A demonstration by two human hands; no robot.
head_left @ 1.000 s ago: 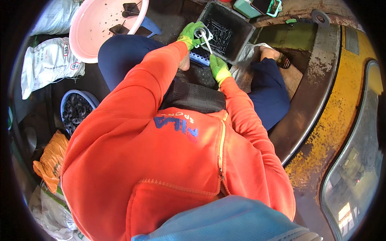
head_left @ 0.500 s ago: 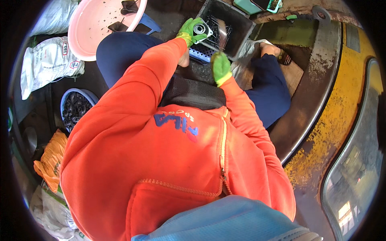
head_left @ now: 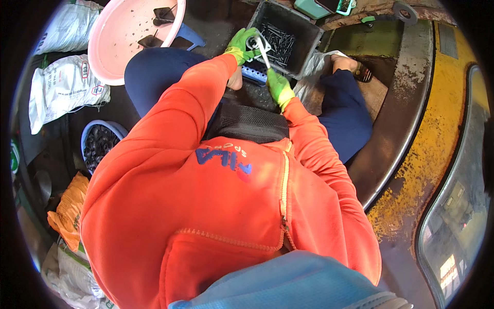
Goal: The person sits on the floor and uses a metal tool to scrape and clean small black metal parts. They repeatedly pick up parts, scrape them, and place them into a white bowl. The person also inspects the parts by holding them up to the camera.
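My left hand (head_left: 241, 43), in a green glove, is closed around a small metal part (head_left: 251, 43) with a round opening and a pale flat edge. My right hand (head_left: 279, 87), gloved alike, grips the near end of a narrow pale bar-shaped tool (head_left: 264, 53). The tool slants up to the left, and its far end is at the metal part; whether they touch I cannot tell. Beyond it stands a dark grey bin (head_left: 312, 37) with several dark metal pins (head_left: 279, 44) lying in it. A blue perforated basket (head_left: 254, 72) shows partly below the bin.
On the left are a pink basin (head_left: 119, 38) with dark pieces, white sacks (head_left: 64, 87), a blue tub (head_left: 109, 125) of black parts and an orange bag (head_left: 70, 206). A worn yellow machine (head_left: 411, 193) borders the right. A green container (head_left: 311, 7) sits beyond the bin.
The tool, blurred over the bin before, now rests up against or over the metal part. My right hand has moved slightly nearer me; my left hand still holds the part.
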